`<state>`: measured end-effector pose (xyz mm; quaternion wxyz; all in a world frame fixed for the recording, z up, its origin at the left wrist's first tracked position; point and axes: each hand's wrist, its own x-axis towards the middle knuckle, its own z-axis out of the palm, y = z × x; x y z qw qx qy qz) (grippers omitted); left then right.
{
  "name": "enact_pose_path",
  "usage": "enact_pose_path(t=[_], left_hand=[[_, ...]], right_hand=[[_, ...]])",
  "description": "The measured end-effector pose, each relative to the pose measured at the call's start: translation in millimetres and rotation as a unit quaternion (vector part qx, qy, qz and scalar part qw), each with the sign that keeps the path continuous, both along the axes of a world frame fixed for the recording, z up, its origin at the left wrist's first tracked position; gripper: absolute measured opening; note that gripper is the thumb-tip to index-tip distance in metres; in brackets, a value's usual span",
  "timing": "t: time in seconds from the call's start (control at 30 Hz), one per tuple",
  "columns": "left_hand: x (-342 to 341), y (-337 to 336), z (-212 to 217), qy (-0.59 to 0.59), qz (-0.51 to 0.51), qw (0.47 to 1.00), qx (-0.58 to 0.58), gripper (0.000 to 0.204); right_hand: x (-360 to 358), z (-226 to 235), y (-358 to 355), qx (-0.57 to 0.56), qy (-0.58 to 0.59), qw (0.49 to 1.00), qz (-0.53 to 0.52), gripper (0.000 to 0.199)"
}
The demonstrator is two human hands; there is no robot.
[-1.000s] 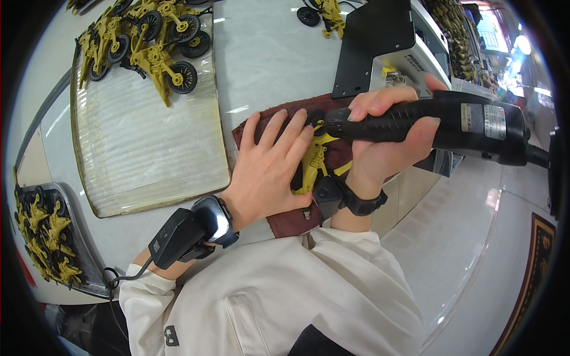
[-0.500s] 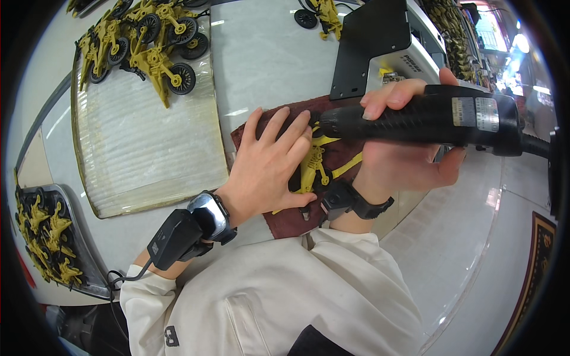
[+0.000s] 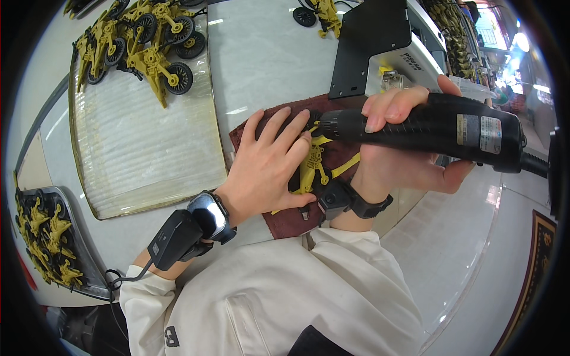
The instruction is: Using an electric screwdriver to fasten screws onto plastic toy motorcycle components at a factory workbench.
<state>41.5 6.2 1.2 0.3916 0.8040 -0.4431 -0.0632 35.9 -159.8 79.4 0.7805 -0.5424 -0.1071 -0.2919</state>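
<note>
My left hand point(image 3: 265, 163) is laid over a yellow and black toy motorcycle point(image 3: 310, 166), which rests on a dark red cloth point(image 3: 291, 222). Its thumb is against the near end and its fingers reach over the far end, gripping the toy in place; part of the toy is hidden beneath. In my right hand point(image 3: 395, 157) is a black electric screwdriver point(image 3: 421, 127), held nearly level with its cord end at the right. The tool's tip meets the toy's far end beside my left fingertips; the exact contact point is hard to make out.
Several toy motorcycles point(image 3: 151, 62) are piled on a pale ribbed mat point(image 3: 148, 154) at the left. More fill a metal tray point(image 3: 89, 261) at the lower left. A black and white machine point(image 3: 374, 53) stands beyond the cloth, with another toy motorcycle point(image 3: 325, 18) behind.
The screwdriver's cord end has dropped slightly toward me, and my right hand has shifted with it. My left hand and the toy motorcycle stay in place.
</note>
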Motion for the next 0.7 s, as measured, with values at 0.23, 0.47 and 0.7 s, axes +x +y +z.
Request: enact_pose_path(t=[0.23, 0.47, 0.7], left_hand=[[-0.2, 0.8, 0.5, 0.002, -0.002, 1.0, -0.006, 0.071], [-0.6, 1.5, 0.8, 0.003, -0.003, 1.0, -0.005, 0.073], [-0.6, 0.2, 1.2, 0.004, -0.005, 1.0, -0.004, 0.073]], right_hand=[[2.2, 0.8, 5.2, 0.017, -0.014, 1.0, -0.018, 0.084], [0.5, -2.3, 6.4, 0.021, -0.022, 0.999, -0.028, 0.087], [-4.8, 5.1, 7.2, 0.033, -0.013, 0.998, -0.054, 0.086]])
